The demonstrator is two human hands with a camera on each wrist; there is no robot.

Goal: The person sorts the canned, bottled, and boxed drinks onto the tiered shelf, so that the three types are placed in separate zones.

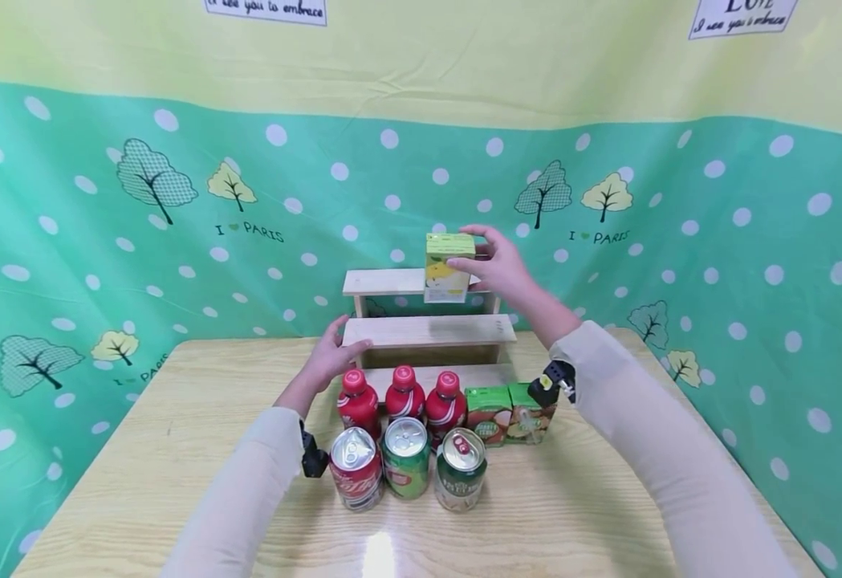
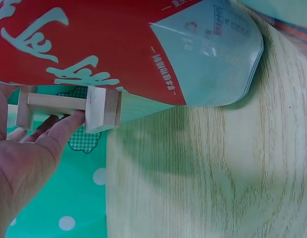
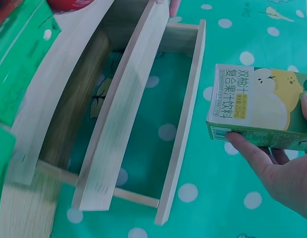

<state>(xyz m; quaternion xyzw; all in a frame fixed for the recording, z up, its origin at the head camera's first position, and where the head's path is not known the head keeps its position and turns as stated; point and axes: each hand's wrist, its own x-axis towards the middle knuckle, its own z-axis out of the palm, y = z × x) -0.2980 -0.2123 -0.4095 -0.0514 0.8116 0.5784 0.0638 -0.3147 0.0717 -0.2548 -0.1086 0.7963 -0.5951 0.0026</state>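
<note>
My right hand (image 1: pixel 502 266) grips a green and yellow juice box (image 1: pixel 444 281) by its side, thumb on the front face. In the right wrist view the juice box (image 3: pixel 257 101) hangs apart from the rack, with Chinese print and fruit pictures. A three-step wooden rack (image 1: pixel 428 329) stands at the back of the table. My left hand (image 1: pixel 329 357) holds the left end of the rack's middle step, thumb over the front edge. In the left wrist view the left hand (image 2: pixel 29 158) has its fingers at the rack's end, and a red bottle in front hides part of it.
Three red bottles (image 1: pixel 404 393) and two green juice boxes (image 1: pixel 489 417) stand before the lowest step. Nearer me are three cans: a red one (image 1: pixel 357 474), a green one (image 1: pixel 406 461) and a dark green one (image 1: pixel 460 474). A polka-dot cloth (image 1: pixel 392 185) hangs behind the table.
</note>
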